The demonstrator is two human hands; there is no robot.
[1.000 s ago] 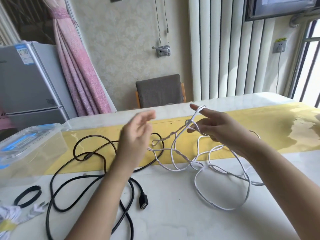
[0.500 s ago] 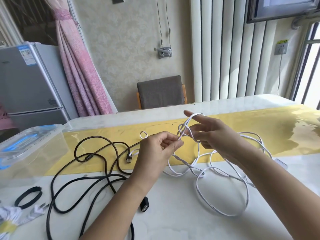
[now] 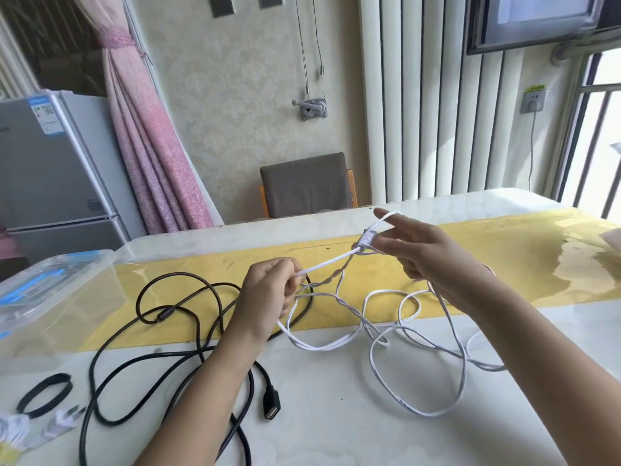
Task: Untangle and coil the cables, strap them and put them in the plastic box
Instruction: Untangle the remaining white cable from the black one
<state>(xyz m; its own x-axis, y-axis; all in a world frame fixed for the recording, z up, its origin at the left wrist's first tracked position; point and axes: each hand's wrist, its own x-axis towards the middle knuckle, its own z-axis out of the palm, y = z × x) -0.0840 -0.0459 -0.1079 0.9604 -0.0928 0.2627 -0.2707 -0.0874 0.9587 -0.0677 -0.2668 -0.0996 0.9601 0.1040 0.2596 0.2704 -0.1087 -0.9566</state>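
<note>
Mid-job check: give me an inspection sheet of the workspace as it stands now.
Surface: white table with a yellow runner.
Job's things: clear plastic box at the left edge; black strap loop near the front left.
Clutter: white bundle at the front left corner, unclear.
Hands: left hand grips the white cable; right hand holds it looped over the forefinger.
Cables: white cable tangled, partly lifted; black cable loose on the table, untouched.
Surroundings: chair, fridge, pink curtain, wall socket.

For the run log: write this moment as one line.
step: untangling | left hand: pinches white cable strand | right hand: cable loop over forefinger | black cable: loose, outside plastic box
</note>
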